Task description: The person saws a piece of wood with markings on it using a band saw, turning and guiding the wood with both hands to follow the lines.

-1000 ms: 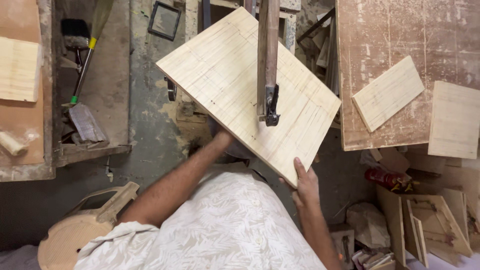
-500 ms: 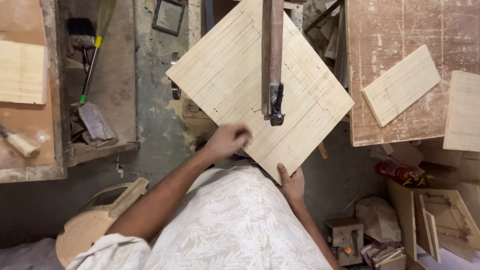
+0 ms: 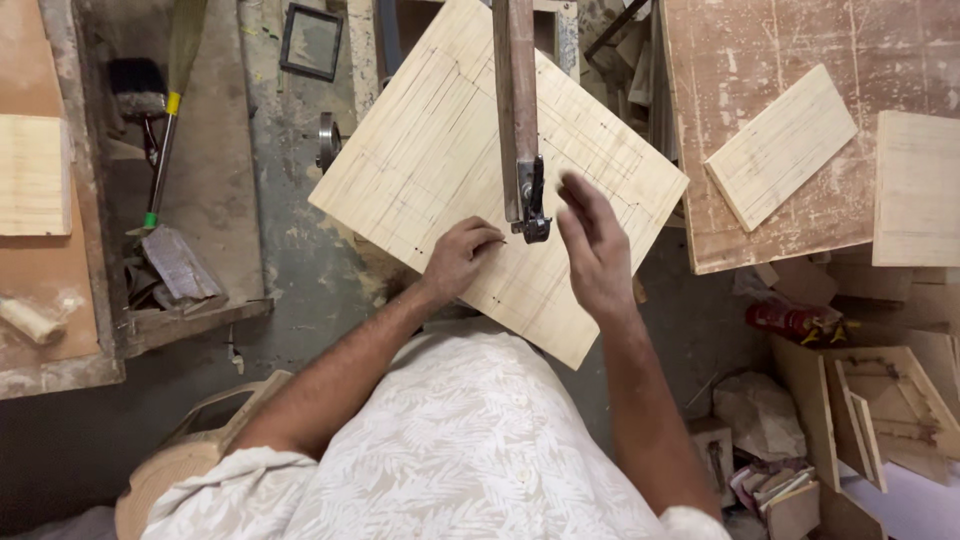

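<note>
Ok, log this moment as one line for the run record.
left hand: fingertips on wooden board | right hand: open above board | saw arm: over board

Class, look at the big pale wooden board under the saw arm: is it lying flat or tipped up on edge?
Flat. The wooden board shows its whole pencil-lined face, and the left hand rests on top of it.

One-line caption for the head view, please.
Left hand rests on a marked wooden board beneath a saw arm; right hand hovers alongside.

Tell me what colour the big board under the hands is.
Pale yellowish wood with fine straight grain and thin pencil lines; the board shows best in the head view.
</note>
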